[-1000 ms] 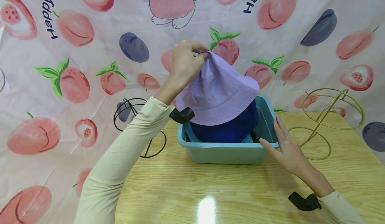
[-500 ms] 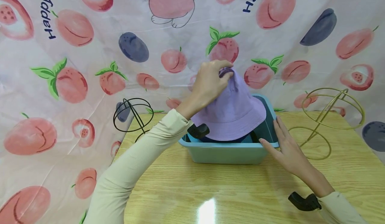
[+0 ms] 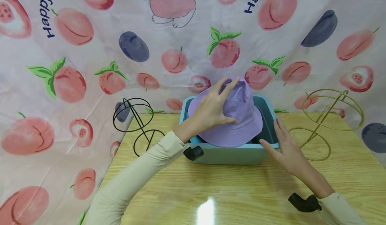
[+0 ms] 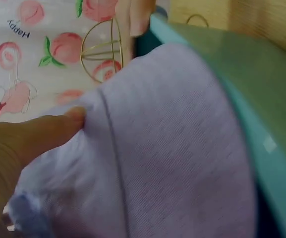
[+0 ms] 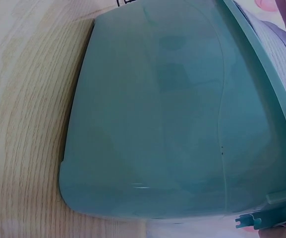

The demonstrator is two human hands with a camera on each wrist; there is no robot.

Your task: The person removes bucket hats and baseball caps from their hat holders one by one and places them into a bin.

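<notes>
A lilac bucket hat (image 3: 241, 127) sits crown up in a blue-green plastic bin (image 3: 226, 154), its brim over dark blue items. My left hand (image 3: 211, 107) is over the crown, fingers and thumb spread apart; in the left wrist view the thumb (image 4: 48, 131) lies straight against the fabric. My right hand (image 3: 286, 151) rests at the bin's front right corner, with straight fingers along the right side and the thumb on the front rim. The right wrist view shows mostly the bin's outer wall (image 5: 152, 114). What lies under the hat is largely hidden.
A black wire stand (image 3: 140, 124) stands on the wooden table (image 3: 169, 191) left of the bin. To the right is a gold wire stand (image 3: 316, 127). A fruit-patterned cloth (image 3: 120, 13) hangs behind and along the left side.
The hat has come down and now sits in the bin over the dark blue items. My left hand, which pinched its crown, has lowered and spread its fingers. My right hand stays put.
</notes>
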